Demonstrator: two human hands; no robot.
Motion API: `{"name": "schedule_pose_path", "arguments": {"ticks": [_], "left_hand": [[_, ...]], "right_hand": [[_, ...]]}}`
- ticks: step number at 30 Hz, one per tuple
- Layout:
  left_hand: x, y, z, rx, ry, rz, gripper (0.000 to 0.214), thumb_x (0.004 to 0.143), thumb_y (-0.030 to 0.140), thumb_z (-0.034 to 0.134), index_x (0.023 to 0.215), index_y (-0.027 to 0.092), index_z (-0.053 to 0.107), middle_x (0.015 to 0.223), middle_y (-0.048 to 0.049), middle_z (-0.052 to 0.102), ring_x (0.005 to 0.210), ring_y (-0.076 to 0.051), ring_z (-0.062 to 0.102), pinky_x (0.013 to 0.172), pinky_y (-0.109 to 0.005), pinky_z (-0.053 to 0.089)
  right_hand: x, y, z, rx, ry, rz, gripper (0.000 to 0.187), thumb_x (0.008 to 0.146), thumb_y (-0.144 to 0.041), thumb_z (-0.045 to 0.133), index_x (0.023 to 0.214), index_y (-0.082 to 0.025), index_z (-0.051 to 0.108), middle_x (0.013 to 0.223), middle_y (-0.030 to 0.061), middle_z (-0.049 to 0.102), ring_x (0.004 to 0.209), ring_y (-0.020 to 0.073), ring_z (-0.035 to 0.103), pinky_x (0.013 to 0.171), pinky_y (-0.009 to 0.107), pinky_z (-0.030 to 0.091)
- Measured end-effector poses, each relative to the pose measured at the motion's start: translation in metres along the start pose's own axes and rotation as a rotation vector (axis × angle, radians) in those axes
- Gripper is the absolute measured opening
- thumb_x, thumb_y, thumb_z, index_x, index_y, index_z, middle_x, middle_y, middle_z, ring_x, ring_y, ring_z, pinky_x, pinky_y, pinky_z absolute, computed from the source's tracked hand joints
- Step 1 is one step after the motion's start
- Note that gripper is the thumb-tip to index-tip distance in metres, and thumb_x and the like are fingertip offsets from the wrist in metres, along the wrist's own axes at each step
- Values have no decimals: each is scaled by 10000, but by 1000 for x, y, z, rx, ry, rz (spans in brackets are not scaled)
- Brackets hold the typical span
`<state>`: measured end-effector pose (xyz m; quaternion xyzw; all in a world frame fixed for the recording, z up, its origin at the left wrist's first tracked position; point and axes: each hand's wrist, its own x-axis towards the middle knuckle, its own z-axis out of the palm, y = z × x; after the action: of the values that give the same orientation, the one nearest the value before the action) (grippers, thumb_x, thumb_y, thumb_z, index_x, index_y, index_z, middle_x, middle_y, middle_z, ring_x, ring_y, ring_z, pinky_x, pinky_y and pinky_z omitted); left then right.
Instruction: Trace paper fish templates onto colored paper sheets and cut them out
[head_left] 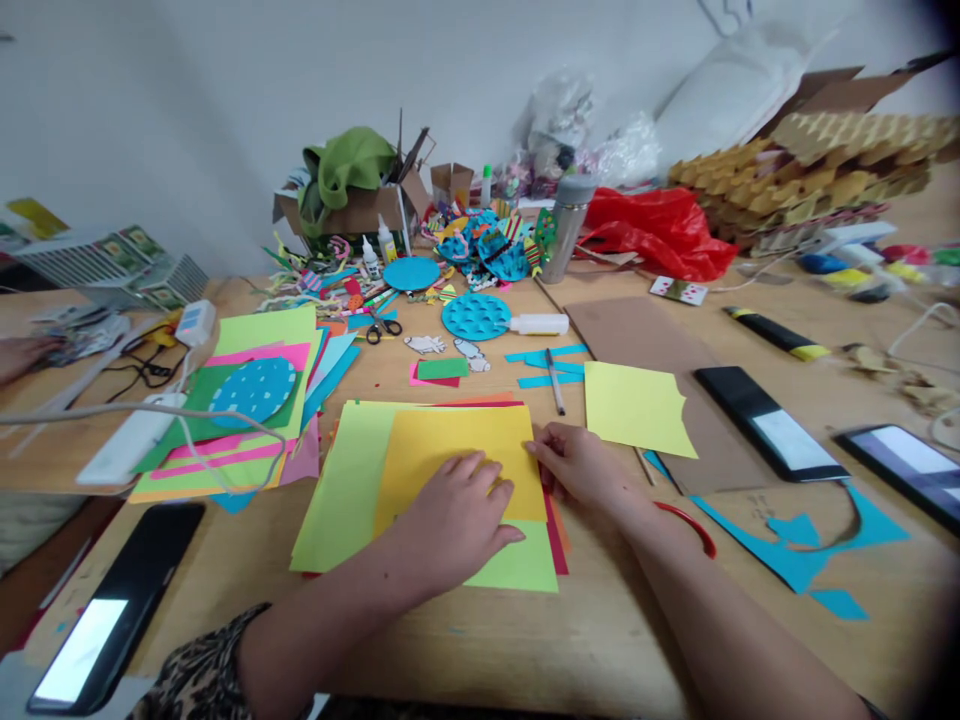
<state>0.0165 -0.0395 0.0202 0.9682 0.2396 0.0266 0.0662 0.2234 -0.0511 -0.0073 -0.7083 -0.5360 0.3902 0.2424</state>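
Orange-yellow paper sheet [457, 440] tops a stack of coloured sheets on the wooden table [600, 640], just left of a pale yellow sheet [634, 408]. The left hand [454, 520] lies open, flat on it; the right hand [577, 465] pinches its right edge with bent fingers.

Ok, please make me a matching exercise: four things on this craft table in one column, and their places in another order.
1 left hand
2 right hand
3 glue bottle
4 pen

A across blue paper strips
B flat on the yellow-orange sheet
C at the right edge of the paper stack
D on its side beside the blue disc

Pairs: 1-B, 2-C, 3-D, 4-A
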Motion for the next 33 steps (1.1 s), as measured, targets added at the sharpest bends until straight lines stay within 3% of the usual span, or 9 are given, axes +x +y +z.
{"name": "schedule_pose_path", "arguments": {"ticks": [5, 9, 12, 17, 27, 33], "left_hand": [[4, 2, 10, 12, -41, -47, 332, 896, 449, 553, 1003, 142, 624, 1085, -108, 618, 1066, -272, 540, 898, -408, 436], [3, 2, 15, 43, -40, -50, 267, 897, 398, 570, 985, 150, 618, 1054, -94, 614, 1026, -266, 545, 856, -406, 439], [3, 2, 18, 64, -19, -61, 254, 906, 389, 558, 979, 152, 615, 1075, -91, 611, 1026, -267, 543, 837, -413, 440], [3, 1, 18, 44, -5, -82, 222, 920, 379, 539, 968, 173, 607, 1096, -60, 607, 1038, -251, 538, 844, -417, 435], [2, 0, 20, 57, 24, -80, 188, 917, 358, 546, 970, 182, 587, 1027, -41, 594, 1006, -232, 522, 818, -398, 427], [1, 1, 24, 72, 56, -76, 217, 915, 376, 549, 984, 174, 584, 1032, -49, 591, 1007, -239, 512, 827, -402, 421]], "right_hand": [[0, -1, 2, -158, 71, -32, 237, 884, -363, 476, 696, -219, 476, 569, 8, 642, 440, 141, 558, 467, 245, 359], [-4, -5, 3, -298, 217, -136, 175, 908, -361, 463, 881, -218, 561, 729, 33, 695, 634, 182, 636, 550, 254, 377], [-5, -5, 6, -381, 163, -188, 206, 914, -348, 464, 1012, -219, 592, 781, 47, 709, 687, 200, 651, 592, 259, 391], [-3, 0, 9, -470, 93, -192, 223, 906, -321, 481, 1057, -200, 592, 726, 52, 695, 651, 208, 639, 578, 257, 384], [-7, -15, 6, -518, 44, -154, 209, 909, -277, 463, 1063, -190, 575, 790, 62, 709, 676, 195, 652, 560, 242, 374], [7, -26, -13, -610, 51, -219, 184, 859, -253, 535, 997, -206, 649, 839, 69, 730, 721, 208, 664, 575, 247, 375]]}}
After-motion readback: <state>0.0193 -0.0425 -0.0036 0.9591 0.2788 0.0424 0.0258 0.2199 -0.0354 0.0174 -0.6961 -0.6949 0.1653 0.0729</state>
